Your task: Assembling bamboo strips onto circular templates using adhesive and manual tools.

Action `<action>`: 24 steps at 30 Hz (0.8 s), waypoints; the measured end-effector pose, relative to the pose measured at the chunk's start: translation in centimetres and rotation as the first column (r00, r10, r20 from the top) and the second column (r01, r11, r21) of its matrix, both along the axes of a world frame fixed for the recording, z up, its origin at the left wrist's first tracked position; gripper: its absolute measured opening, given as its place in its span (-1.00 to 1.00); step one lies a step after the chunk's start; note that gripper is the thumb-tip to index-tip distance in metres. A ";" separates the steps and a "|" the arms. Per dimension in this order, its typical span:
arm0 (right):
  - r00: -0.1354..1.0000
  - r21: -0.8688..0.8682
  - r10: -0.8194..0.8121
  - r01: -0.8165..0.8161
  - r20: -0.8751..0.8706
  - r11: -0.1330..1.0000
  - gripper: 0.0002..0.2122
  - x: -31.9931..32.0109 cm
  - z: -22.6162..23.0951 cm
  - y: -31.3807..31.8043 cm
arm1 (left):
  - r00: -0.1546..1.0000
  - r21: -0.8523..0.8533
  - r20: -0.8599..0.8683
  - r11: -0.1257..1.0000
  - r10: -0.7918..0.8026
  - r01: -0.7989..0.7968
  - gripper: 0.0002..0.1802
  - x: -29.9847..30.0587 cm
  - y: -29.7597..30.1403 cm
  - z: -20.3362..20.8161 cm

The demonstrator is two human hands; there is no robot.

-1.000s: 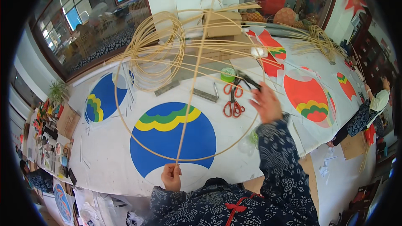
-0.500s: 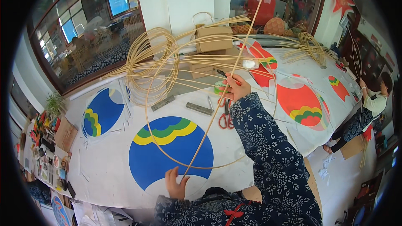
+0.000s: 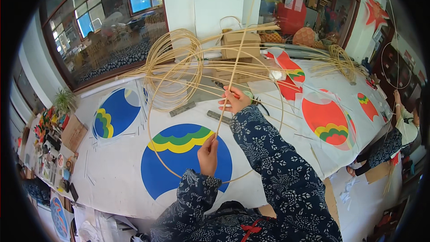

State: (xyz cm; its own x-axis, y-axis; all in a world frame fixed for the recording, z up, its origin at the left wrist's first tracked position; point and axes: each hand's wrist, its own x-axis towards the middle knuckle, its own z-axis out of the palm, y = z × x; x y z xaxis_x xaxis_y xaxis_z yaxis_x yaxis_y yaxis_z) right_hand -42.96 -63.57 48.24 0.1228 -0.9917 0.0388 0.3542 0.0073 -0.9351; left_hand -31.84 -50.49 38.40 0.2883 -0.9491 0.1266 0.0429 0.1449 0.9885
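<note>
A long thin bamboo strip (image 3: 242,45) slants up and away in front of me. My left hand (image 3: 208,157) pinches its near end above the blue panel. Higher on the same strip, my right hand (image 3: 236,101) is closed round it. A dark tool (image 3: 217,84) pokes out beside the right-hand fingers; its kind is unclear. A bent bamboo hoop (image 3: 154,149) curves round below both hands, partly behind my sleeves. Beneath lies a rounded blue panel (image 3: 156,170) with green and yellow scalloped bands.
Coiled bamboo strips (image 3: 172,45) and a cardboard box (image 3: 239,45) stand at the back. Grey bars (image 3: 182,109) lie beyond the blue panel. Another blue panel (image 3: 118,112) is left, red panels (image 3: 320,112) right. A person (image 3: 396,139) stands at far right.
My left hand has moved up and right and now pinches the strip. My right hand has come left and slightly nearer, with the dark tool beside it. The red-handled scissors are now hidden.
</note>
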 end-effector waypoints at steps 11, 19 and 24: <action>0.655 -0.646 -0.493 0.010 -0.573 0.764 -0.78 -7.5 7.0 4.2 | 0.984 -0.107 -0.065 0.979 0.167 -0.173 -0.75 3.1 0.1 -1.0; 0.506 -0.886 -0.729 -0.211 -0.461 0.413 -0.81 -8.0 11.0 1.9 | 0.988 -0.135 -0.093 0.982 0.120 -0.132 -0.73 1.8 1.0 -1.1; 0.426 -0.889 -0.781 -0.265 -0.456 0.375 -0.84 -8.3 10.5 0.0 | 0.988 -0.127 -0.121 0.985 0.098 -0.113 -0.74 1.5 1.6 -1.0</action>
